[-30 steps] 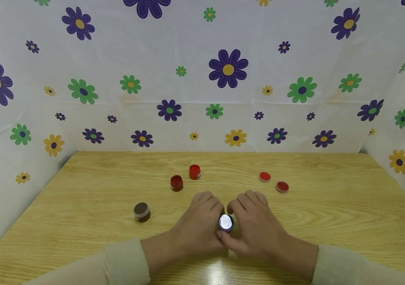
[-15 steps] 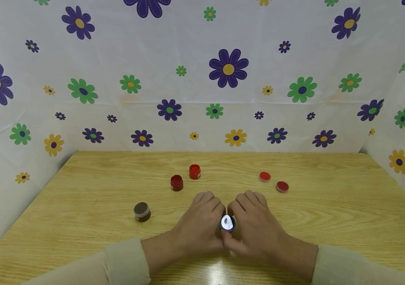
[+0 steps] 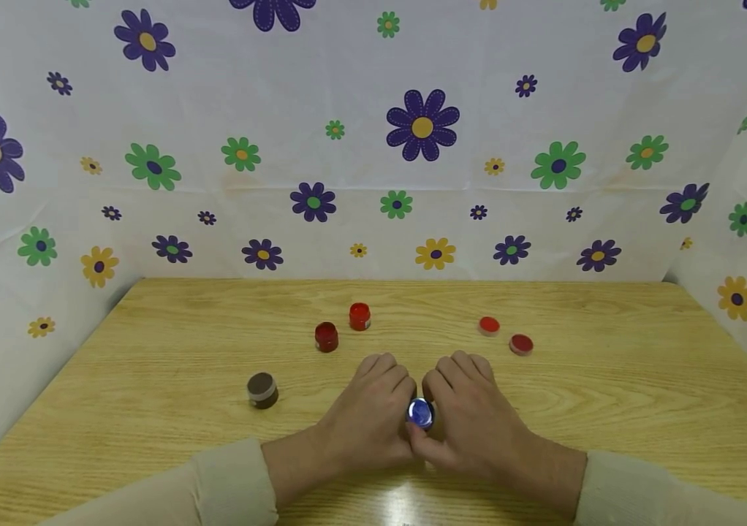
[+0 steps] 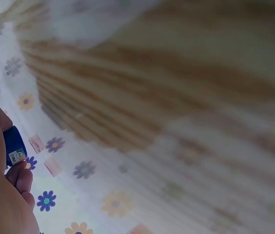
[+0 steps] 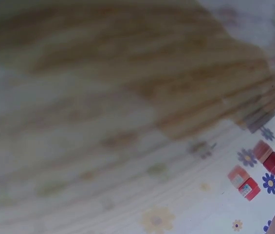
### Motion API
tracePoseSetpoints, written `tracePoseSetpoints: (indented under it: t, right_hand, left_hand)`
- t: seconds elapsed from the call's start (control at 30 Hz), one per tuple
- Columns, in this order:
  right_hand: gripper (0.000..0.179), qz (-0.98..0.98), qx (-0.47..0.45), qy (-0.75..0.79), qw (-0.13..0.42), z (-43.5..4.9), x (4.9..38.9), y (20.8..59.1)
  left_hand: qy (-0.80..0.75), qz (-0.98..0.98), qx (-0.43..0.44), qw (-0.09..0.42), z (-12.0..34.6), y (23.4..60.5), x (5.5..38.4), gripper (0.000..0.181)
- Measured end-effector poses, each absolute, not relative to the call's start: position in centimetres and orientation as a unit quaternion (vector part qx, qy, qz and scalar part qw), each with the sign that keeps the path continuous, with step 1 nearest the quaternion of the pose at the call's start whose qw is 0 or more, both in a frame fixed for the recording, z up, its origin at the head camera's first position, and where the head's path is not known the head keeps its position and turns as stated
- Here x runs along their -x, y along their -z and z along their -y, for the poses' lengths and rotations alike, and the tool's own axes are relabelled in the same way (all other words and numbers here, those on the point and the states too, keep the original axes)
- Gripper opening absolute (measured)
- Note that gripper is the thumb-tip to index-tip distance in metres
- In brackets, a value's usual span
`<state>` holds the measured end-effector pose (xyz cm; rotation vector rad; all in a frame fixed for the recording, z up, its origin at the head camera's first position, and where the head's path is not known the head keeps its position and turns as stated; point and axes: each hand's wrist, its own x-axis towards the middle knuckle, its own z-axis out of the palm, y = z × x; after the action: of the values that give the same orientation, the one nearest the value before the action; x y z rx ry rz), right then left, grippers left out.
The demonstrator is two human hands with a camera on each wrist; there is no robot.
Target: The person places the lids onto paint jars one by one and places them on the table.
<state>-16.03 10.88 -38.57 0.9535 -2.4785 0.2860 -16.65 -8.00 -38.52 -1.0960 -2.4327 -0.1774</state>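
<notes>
From left to right on the wood-grain table (image 3: 150, 446), we first find a brown jar (image 3: 262, 390), its rim paler than its top, standing well apart from the hands. Next we note a dark red jar (image 3: 326, 337) and, just beyond and to its right, a bright red jar (image 3: 359, 317); both stand uncovered, and the latter bears a whitish label (image 5: 246, 189) whose print is too small for us to read. Nearer the viewer, the left hand (image 3: 373, 413) curls its fingers against the left side of a blue jar (image 3: 420, 413). In the left wrist view, we see this jar between one digit above and bent fingers below, its small white tag (image 4: 17, 157) carrying dark, tilted letters that we cannot read with certainty. To its right, the right hand (image 3: 468, 413) holds the same jar, thumb at the near edge and fingers bent along the far right; the blue top faces upward between the two hands. Farther right, we observe a bright red lid (image 3: 489, 326) and a dark red lid (image 3: 521, 345), lying near each other.
</notes>
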Motion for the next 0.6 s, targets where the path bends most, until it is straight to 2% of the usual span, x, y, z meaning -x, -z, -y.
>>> tracePoseSetpoints:
  t: [0.37, 0.6]
  right_hand:
    - [0.035, 0.907, -0.341, -0.101, 0.226, -10.92, 15.97, 38.52]
    - [0.036, 0.901, -0.346, -0.094, 0.244, -10.92, 16.10, 38.64]
  left_hand:
    - [0.068, 0.884, 0.400, 0.232, 7.92, 38.59, 16.68, 0.033]
    - [0.067, 0.882, 0.405, 0.231, 7.86, 38.57, 16.60, 0.034]
